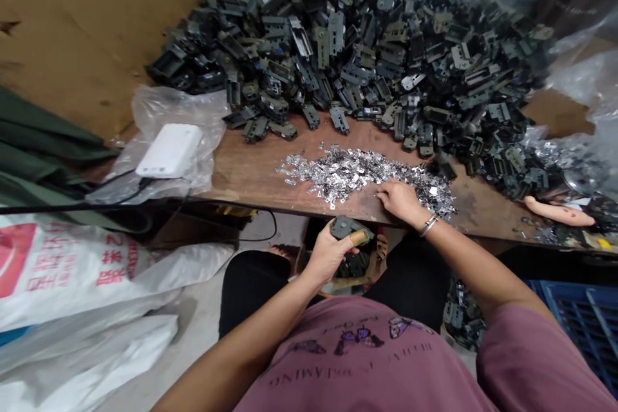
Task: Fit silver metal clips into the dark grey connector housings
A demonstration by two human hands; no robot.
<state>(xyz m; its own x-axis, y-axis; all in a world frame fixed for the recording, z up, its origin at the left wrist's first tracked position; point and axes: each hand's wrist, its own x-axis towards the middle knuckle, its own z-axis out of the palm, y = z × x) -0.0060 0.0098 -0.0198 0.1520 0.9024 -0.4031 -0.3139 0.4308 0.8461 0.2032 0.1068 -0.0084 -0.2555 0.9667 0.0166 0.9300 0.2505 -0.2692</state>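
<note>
My left hand (328, 251) is closed around a dark grey plastic part (348, 228), held below the front edge of the wooden table (251, 170). My right hand (400, 199), with a bracelet on its wrist, rests at the near edge of a heap of small shiny metal clips (352, 170). Its fingers are bent down into the clips, pinching at them; what they hold is too small to see. Behind the clips lies a large pile of dark plastic and metal parts (367, 45).
A white box (168, 150) lies on a clear plastic bag at the table's left, with a black cable beside it. White printed sacks (72, 270) lie on the floor at left. A blue crate (584, 322) stands lower right. Another person's fingers (560, 212) reach in from the right.
</note>
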